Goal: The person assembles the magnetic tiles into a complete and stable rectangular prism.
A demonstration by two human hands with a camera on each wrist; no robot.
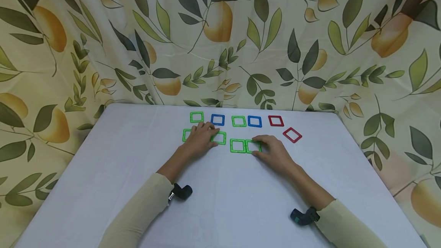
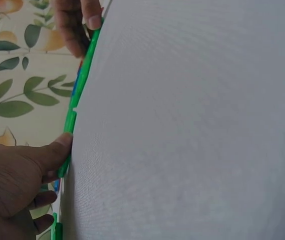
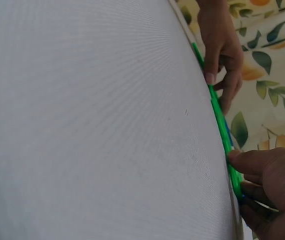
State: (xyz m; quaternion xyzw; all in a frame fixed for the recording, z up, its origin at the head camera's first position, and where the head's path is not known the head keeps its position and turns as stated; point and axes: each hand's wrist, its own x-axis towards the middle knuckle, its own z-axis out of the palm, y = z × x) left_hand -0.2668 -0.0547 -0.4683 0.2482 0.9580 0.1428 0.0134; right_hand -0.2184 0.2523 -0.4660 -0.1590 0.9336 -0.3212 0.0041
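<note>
A person's left hand [image 1: 201, 137] and right hand [image 1: 273, 155] work over the middle of the far half of a bench [image 1: 220, 202] covered in white cloth. The left hand grips a light-green square frame [image 1: 225, 138], thumb at its near edge and a finger at its far edge, while its other fingers spread to the left over a partly covered green frame [image 1: 183, 135]. The right hand holds a bright-green square frame [image 1: 249, 152] in the same manner, thumb near and a finger far, the grip only as wide as the frame. Another green square [image 1: 238, 152] lies against that frame's left side, edges touching, and stands just apart from the one in the left hand. Beyond the hands runs a far row, from left to right: a far-left green square [image 1: 197, 122], a blue square [image 1: 218, 124], a middle green square [image 1: 239, 126], a second blue square [image 1: 255, 126] and a red square [image 1: 277, 126]. Right of the right hand, a tilted red frame [image 1: 288, 138] lies with one corner toward the near side. Each wrist bears a black camera [image 1: 182, 191] beside a pale sleeve [image 1: 138, 209]. A curtain [image 1: 220, 60] printed with fruit and leaves hangs behind the bench.
</note>
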